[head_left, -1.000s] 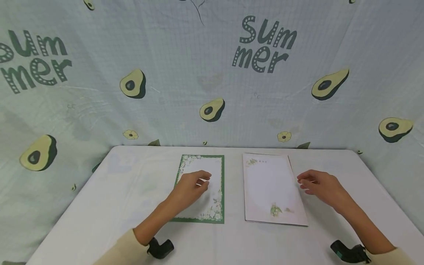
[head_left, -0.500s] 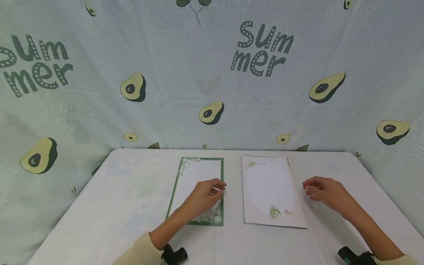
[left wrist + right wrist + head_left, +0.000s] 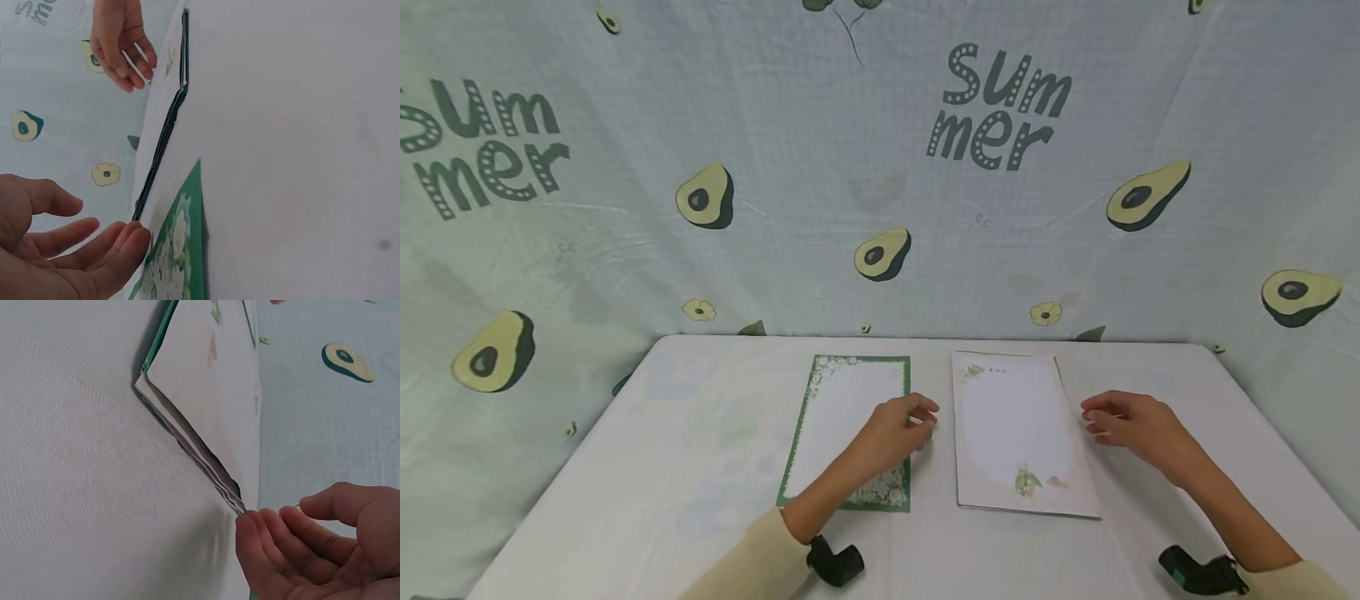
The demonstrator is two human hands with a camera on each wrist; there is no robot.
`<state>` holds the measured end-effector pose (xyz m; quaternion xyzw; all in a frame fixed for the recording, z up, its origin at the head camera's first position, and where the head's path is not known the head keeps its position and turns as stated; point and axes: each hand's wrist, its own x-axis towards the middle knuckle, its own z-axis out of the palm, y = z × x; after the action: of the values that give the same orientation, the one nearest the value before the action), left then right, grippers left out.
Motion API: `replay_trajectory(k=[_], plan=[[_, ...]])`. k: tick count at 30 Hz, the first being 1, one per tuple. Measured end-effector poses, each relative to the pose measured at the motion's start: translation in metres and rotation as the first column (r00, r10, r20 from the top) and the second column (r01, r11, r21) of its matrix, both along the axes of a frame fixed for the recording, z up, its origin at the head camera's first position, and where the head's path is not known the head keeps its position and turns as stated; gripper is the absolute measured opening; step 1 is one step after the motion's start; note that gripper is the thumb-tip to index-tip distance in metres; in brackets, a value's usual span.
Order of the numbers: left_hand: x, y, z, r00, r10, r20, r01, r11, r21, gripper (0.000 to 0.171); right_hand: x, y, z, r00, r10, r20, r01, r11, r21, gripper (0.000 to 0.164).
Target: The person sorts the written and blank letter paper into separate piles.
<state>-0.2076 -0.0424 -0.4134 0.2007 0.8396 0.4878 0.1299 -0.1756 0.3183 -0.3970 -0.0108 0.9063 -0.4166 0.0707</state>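
My left hand (image 3: 895, 427) hovers over the right edge of a green-bordered sheet of stationery paper (image 3: 842, 408), its fingers loosely bent with nothing between them. To the right lies a stack of pale floral stationery paper (image 3: 1011, 417), slightly fanned along its edges. Just beyond that stack's right side is my right hand (image 3: 1138, 429), fingers relaxed and thumb apart. In the right wrist view its fingertips overlap the near end of the layered stack (image 3: 194, 444). The left wrist view shows the sheet's green corner (image 3: 197, 237) beside the left fingers.
Both papers lie on a white-covered table (image 3: 662, 433). Behind it hangs a pale curtain (image 3: 797, 125) printed with avocados and lettering. A black wrist camera (image 3: 838, 565) sits on my left wrist, another black camera (image 3: 1198, 573) on my right.
My left hand has moved right, from over the middle of the green-bordered sheet to the gap beside the stack. The right hand has barely shifted. Both papers lie where they were.
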Motion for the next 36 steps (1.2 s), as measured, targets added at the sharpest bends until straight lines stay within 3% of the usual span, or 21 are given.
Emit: replay_trajectory(k=[5,8,18,25,36], plan=[[-0.011,0.010,0.003,0.987,0.038,0.157,-0.034,0.999,-0.027,0.037,-0.005,-0.004,-0.003,0.999,-0.038,0.015,0.037,0.999,0.039,0.038],[-0.018,0.018,0.005,0.979,0.046,0.200,-0.042,0.999,-0.022,0.040,-0.008,-0.005,-0.004,0.998,-0.058,0.033,0.056,0.997,0.058,0.040],[-0.030,0.032,-0.001,0.968,0.054,0.247,-0.061,0.998,0.023,0.044,-0.013,-0.006,-0.007,0.995,-0.069,0.075,0.064,0.996,0.063,0.046],[-0.037,0.036,-0.004,0.966,0.022,0.258,-0.048,0.994,0.097,0.033,-0.015,-0.004,-0.008,0.994,-0.043,0.099,0.037,0.998,0.058,0.047],[-0.041,0.039,-0.007,0.955,0.063,0.289,-0.112,0.981,0.156,0.028,-0.018,-0.007,-0.008,0.994,-0.070,0.082,0.065,0.996,0.055,0.049]])
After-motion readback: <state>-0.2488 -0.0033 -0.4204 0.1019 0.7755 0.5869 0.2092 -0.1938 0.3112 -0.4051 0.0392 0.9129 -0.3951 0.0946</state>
